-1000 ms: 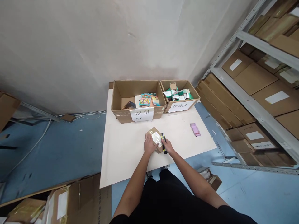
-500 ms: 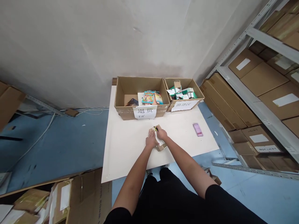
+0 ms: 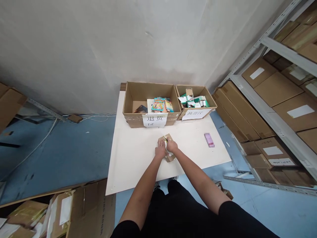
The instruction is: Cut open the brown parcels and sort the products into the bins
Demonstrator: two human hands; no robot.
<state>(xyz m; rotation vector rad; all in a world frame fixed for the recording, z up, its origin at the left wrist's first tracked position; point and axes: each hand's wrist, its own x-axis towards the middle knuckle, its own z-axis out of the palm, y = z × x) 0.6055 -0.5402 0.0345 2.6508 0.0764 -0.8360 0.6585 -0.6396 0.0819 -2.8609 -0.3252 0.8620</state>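
Observation:
A small cardboard box [image 3: 170, 158] with clear tape and a white label lies on the white table [image 3: 133, 155], close to its front edge. My left hand [image 3: 160, 149] rests on the left side of the box, fingers stretched out flat. Closed over the top of the box, my right hand [image 3: 171, 145] grips a utility knife [image 3: 166, 140], yellow and black and mostly hidden by the fingers. Whether its blade is in the tape cannot be made out.
Behind stand a large carton [image 3: 135, 120] with colourful booklets and a smaller carton [image 3: 210, 110] with green-white boxes, both labelled. A blurred pink item [image 3: 209, 140] lies at the right. Shelving [image 3: 269, 109] with cartons stands right; a parcel-filled carton [image 3: 91, 211] sits lower left.
My right hand has drawn the utility knife a short way back along the box towards me, baring more of its far end. My left hand stays on the box.

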